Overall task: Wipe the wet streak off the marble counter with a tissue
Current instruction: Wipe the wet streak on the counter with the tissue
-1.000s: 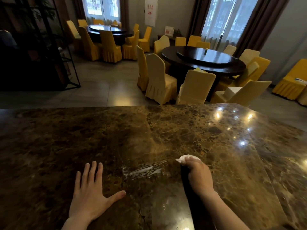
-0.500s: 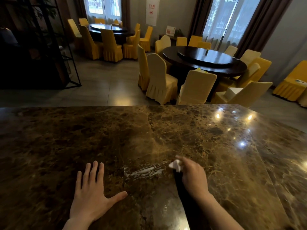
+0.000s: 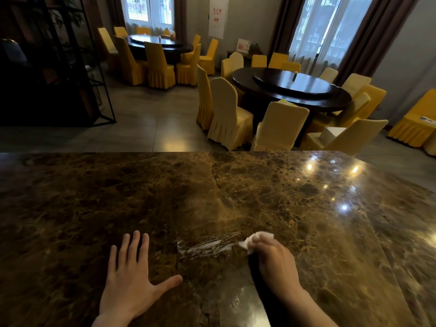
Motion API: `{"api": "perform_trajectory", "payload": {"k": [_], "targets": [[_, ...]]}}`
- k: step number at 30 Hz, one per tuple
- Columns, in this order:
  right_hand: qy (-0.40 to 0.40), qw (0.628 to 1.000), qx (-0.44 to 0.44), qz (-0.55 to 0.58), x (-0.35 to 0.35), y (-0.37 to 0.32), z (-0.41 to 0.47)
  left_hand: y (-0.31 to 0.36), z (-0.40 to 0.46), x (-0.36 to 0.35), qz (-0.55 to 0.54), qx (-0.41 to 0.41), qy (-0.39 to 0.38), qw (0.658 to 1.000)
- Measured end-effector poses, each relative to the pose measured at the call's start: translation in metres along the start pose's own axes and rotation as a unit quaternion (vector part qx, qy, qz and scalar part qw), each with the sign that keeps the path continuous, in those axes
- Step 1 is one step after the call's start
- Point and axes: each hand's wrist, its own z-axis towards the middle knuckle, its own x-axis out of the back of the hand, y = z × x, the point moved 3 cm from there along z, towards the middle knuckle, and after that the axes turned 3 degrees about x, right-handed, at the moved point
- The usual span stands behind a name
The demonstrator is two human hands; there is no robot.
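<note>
A pale wet streak [image 3: 207,246] lies on the brown marble counter [image 3: 295,208], near its front edge. My right hand [image 3: 274,260] is shut on a crumpled white tissue [image 3: 256,239], pressed on the counter at the streak's right end. Only the tissue's front part shows past my fingers. My left hand [image 3: 132,282] rests flat on the marble to the left of the streak, fingers spread, holding nothing.
Beyond the counter's far edge lies a tiled floor with round dark dining tables [image 3: 292,88] ringed by yellow-covered chairs [image 3: 226,114]. A black metal shelf frame [image 3: 77,67] stands at the far left. Ceiling lights glare on the counter's right part.
My right hand with the tissue slid left toward the streak half a second ago and now sits at its right end. The left hand has stayed put.
</note>
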Motion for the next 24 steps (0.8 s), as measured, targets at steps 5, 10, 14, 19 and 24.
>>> {"api": "perform_trajectory", "payload": {"k": [5, 10, 14, 19, 24], "targets": [[-0.011, 1.0, -0.012, 0.023, -0.013, -0.027, 0.032, 0.001, 0.0, 0.001, 0.004, 0.002, -0.009, 1.0], [-0.075, 0.986, 0.098, 0.113, -0.027, -0.07, 0.003, 0.001, -0.002, 0.002, 0.006, 0.0, -0.017, 1.0], [-0.089, 0.985, 0.133, 0.072, -0.023, -0.067, -0.012, 0.001, -0.002, 0.003, 0.006, 0.001, -0.015, 1.0], [0.009, 1.0, -0.015, 0.018, -0.009, -0.032, 0.037, 0.001, -0.001, 0.002, 0.007, 0.0, -0.023, 1.0], [-0.028, 0.999, -0.014, -0.01, -0.025, -0.049, 0.04, 0.001, -0.001, 0.003, 0.005, 0.002, -0.023, 1.0]]}}
